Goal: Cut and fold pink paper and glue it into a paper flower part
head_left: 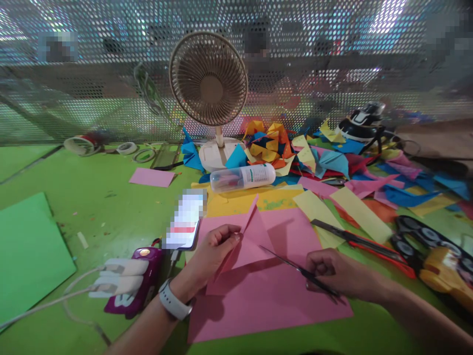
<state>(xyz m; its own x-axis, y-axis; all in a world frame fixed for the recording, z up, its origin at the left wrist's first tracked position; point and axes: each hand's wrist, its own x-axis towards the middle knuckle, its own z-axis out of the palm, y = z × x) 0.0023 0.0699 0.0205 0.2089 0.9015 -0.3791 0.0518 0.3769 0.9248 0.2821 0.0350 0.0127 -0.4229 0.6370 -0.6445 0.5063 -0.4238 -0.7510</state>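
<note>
My left hand is closed in a pinch on a folded pink paper piece, holding it tilted up above a larger pink sheet that lies flat on the green table. My right hand is wrapped round a thin pair of scissors, whose blades point left toward the folded paper's lower edge. A white watch sits on my left wrist.
A desk fan stands at the back, a clear glue bottle lying before it. Folded coloured papers pile behind. A phone, a purple power bank, yellow strips, red-handled scissors, green card surround.
</note>
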